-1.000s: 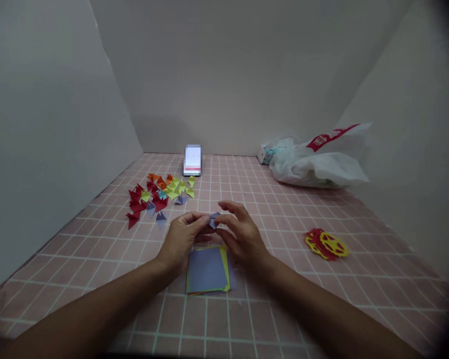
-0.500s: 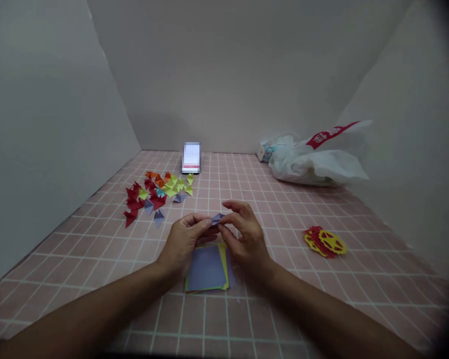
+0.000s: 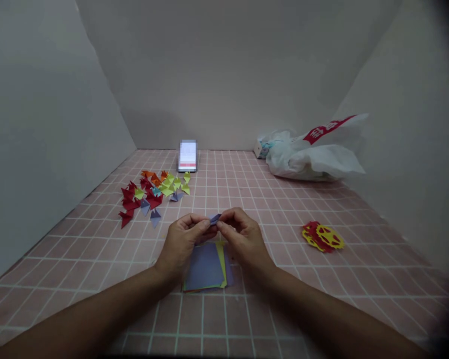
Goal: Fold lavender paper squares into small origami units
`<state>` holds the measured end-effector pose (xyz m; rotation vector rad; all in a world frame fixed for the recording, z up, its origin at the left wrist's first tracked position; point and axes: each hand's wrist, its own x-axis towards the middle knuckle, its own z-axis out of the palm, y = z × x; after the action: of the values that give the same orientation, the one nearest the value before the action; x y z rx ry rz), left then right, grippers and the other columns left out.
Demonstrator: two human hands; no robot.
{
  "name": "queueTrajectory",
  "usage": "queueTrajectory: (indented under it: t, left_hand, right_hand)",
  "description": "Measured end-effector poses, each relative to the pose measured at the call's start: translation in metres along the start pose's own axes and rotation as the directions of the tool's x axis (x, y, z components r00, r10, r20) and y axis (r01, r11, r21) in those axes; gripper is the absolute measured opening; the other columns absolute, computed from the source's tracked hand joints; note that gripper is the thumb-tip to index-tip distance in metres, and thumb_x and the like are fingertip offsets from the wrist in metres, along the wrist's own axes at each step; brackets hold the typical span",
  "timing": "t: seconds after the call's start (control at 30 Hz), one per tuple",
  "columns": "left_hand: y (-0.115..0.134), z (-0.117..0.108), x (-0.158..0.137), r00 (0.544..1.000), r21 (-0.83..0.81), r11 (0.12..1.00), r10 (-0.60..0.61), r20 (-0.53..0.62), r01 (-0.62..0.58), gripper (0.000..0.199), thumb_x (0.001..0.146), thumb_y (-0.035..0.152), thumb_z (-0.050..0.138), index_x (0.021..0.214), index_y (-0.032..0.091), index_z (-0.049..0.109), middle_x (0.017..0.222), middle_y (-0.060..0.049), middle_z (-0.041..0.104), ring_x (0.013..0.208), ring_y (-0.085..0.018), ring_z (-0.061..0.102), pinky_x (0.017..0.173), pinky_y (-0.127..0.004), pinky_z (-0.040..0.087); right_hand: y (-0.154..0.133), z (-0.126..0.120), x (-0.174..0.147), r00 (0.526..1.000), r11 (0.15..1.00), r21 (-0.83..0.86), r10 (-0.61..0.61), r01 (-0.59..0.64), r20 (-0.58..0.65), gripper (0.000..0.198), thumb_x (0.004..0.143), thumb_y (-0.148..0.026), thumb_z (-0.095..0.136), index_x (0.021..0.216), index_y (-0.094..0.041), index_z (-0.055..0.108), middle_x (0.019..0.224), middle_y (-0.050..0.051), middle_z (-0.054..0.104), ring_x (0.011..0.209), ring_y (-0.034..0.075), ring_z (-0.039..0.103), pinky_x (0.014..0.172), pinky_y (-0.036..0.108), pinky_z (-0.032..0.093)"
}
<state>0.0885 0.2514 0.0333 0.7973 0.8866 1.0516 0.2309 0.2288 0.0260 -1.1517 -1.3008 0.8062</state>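
A small folded piece of purple origami paper (image 3: 215, 219) is pinched between my two hands, above the table. My left hand (image 3: 183, 239) is closed on its left side, thumb on top and fingers beneath. On the right side, the thumb and forefinger of my right hand (image 3: 244, 237) grip its edge. Part of the paper is hidden by the fingertips. Just below the hands lies a stack of square paper sheets (image 3: 204, 269), purple on top with yellow and other colours showing at the edges.
Folded paper figures (image 3: 151, 194) in red, orange, yellow, blue and purple lie in a group at the left. Behind them a phone (image 3: 187, 155) stands propped up. Red and yellow cut-out discs (image 3: 324, 237) lie at the right; a white plastic bag (image 3: 314, 157) sits at the back right.
My right fingers have closed in on the folded paper; the forefinger, raised before, is now bent down to the thumb. The paper has tilted slightly. The whole view has shifted a little.
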Motion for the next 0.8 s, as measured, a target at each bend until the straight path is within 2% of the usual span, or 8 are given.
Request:
queueTrajectory:
  t: [0.13,0.37,0.8]
  left_hand:
    - [-0.0011,0.0002,-0.0001,1.000,0.015,1.000,-0.003,0.003,0.003,0.025,0.066,0.028,0.085,0.077,0.014,0.068,0.076,-0.001,0.074,0.073,-0.014,0.072,0.083,-0.031,0.057]
    - [-0.0006,-0.0011,0.0001,0.998,0.103,0.994,0.034,0.046,-0.039,0.030,0.068,0.026,0.084,0.090,0.015,0.068,0.087,-0.004,0.076,0.080,-0.015,0.072,0.083,-0.030,0.057]
    - [0.0015,0.0005,-0.0001,1.000,0.099,0.995,0.030,0.007,-0.031,0.028,0.065,0.026,0.084,0.084,0.014,0.067,0.077,-0.002,0.075,0.071,-0.013,0.070,0.077,-0.028,0.058]
  right_hand:
    - [0.0030,0.0018,0.0003,0.997,0.994,0.072,0.077,-0.076,-0.009,0.004,0.080,-0.021,0.061,0.077,-0.020,0.058,0.078,0.001,0.060,0.074,0.016,0.057,0.066,0.028,0.048]
    - [-0.0023,-0.0015,0.0035,0.990,0.980,0.146,0.138,-0.134,-0.023,0.010,0.078,-0.026,0.064,0.075,-0.020,0.057,0.075,0.001,0.061,0.072,0.016,0.059,0.067,0.030,0.051]
    - [-0.0030,0.0008,0.0012,0.987,0.969,0.191,0.160,-0.158,0.006,0.011,0.077,-0.026,0.063,0.073,-0.021,0.055,0.073,0.000,0.061,0.070,0.016,0.060,0.067,0.031,0.052]
